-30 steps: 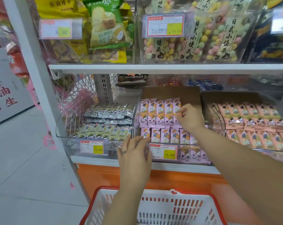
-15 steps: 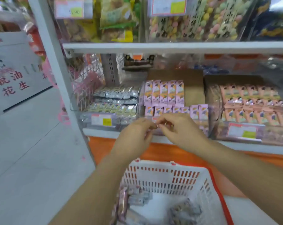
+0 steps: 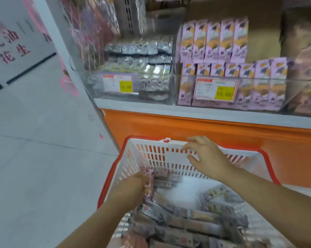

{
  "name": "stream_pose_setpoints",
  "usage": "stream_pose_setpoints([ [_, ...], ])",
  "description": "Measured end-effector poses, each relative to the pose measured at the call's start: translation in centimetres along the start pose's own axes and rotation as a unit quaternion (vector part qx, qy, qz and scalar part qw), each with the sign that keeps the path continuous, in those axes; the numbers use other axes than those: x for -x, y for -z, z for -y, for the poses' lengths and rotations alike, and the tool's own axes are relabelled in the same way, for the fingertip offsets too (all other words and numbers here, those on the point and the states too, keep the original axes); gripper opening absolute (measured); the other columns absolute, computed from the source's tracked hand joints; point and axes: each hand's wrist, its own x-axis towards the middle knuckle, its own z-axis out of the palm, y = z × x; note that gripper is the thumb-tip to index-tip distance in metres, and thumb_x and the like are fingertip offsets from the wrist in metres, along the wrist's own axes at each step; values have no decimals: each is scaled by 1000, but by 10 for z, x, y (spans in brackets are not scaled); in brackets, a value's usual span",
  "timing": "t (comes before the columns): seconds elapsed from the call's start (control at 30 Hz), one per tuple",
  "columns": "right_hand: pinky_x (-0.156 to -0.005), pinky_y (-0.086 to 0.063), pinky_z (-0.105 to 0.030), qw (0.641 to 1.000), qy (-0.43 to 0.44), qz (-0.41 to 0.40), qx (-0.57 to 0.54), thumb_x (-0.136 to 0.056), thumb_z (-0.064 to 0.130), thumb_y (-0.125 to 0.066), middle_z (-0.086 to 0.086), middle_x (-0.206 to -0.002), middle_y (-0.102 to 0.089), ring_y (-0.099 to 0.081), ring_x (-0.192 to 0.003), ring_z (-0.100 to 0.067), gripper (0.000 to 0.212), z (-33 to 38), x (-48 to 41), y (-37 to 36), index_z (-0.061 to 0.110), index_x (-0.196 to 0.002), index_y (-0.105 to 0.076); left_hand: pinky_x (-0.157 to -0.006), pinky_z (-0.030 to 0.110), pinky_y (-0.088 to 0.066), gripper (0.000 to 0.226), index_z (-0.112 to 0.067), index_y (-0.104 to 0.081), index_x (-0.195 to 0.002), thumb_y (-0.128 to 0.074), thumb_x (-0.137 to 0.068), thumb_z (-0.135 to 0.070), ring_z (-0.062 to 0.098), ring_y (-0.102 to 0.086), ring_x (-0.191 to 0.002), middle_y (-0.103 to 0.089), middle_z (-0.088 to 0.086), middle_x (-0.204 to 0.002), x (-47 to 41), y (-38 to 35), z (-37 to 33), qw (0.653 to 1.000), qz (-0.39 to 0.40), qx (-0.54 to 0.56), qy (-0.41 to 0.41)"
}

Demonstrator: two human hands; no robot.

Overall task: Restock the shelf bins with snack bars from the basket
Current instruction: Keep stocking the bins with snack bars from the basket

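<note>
On the shelf, left bin: silver-green packs, well stocked, price tag on the clear front wall.
Left hand: down inside the basket at its left wall, fingers among the purple bars. Too blurred to say whether it has clamped on one.
Basket: white with a red rim, just in front of the orange shelf base.
Snack bars: loose pile on the basket bottom, mostly near side. Purple and greyer wrappers look mixed.
Right hand: over the basket's far wall, fingers apart and slack, holding nothing.
Middle bin: purple packs standing in rows, with a gap at the right of the back row. Likely target.
Risk 1: grabbing from a loose mixed pile could lift the wrong flavour, which would end up in the wrong bin.
Risk 2: a partial grip on slick wrappers could let a bar slip over the rim to the floor.
Risk 3: a bar could catch the bin's clear front wall on the way in and topple the upright rows.
</note>
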Motion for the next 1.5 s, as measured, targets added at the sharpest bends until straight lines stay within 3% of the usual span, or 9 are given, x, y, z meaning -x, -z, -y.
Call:
stream_pose_setpoints([
  [0.27,-100,-38,-50,998,12,-14,59,-68,16,-79,-8,-128,-58,-53,-116,-35,29,-23,3,-37,23,-96,-73,-88,30,-44,31,-20,-58,-122,-38,-100,-27,24,-54,-112,-50,6,-131,-47,-58,7,997,54,35,42],
  [0.5,-99,-39,-48,996,24,-57,64,-63,16,-82,-6,-124,-59,-38,-116,-23,31,-26,1,-45,26,-90,-73,-105,36,-35,43,-20,-40,-141,-38,-98,-25,34,-31,-130,-34,19,-142,-65,-79,-5,992,118,-12,36],
  [0.7,-100,-39,-49,997,21,-45,67,-63,17,-82,-7,-126,-59,-44,-118,-26,30,-25,2,-44,26,-90,-72,-104,37,-39,41,-25,-46,-138,-44,-96,-29,27,-41,-129,-30,14,-145,-63,-90,-10,985,170,12,29],
  [0.9,-114,-23,-33,998,-13,5,-59,-90,16,-61,4,-138,-50,-37,-133,-16,24,-19,6,-18,22,-112,-67,-95,25,-45,31,-24,-64,-121,-49,-96,-13,18,-58,-96,-56,3,-109,-49,-28,-20,974,26,224,-6],
  [1.03,-101,-42,-29,968,-99,45,-228,-92,15,-60,8,-112,-62,-56,-108,-9,16,3,13,15,22,-106,-64,-62,6,-38,29,-30,-68,-111,-53,-95,-10,-5,-52,-68,-57,-9,-98,-19,37,-44,962,-33,264,-69],
  [1.2,-87,-53,-33,893,-131,117,-414,-87,14,-66,-4,-106,-64,-66,-97,-19,22,35,27,71,24,-104,-56,-59,14,-44,25,-26,-63,-81,-59,-90,-3,3,-61,-60,-66,4,-82,23,109,-85,927,-118,330,-135],
  [1.33,-86,-55,-37,893,-99,62,-434,-81,14,-73,-5,-105,-66,-67,-93,-17,35,57,37,116,19,-110,-54,-61,35,-48,20,-16,-47,-87,-65,-87,-9,14,-67,-66,-65,6,-87,49,154,-116,897,-188,365,-161],
  [1.4,-68,-54,-22,895,-80,23,-438,-80,9,-73,-2,-98,-65,-67,-77,-6,36,64,42,139,21,-107,-52,-52,30,-42,25,-18,-44,-90,-69,-86,-19,16,-60,-55,-67,7,-78,57,173,-132,884,-222,383,-148],
  [1.5,-73,-52,-21,902,-59,-48,-424,-83,10,-71,4,-98,-65,-68,-82,-7,36,70,49,167,33,-102,-49,-43,16,-31,23,-23,-45,-88,-68,-87,-24,6,-44,-44,-59,8,-60,69,197,-161,869,-262,388,-161],
])
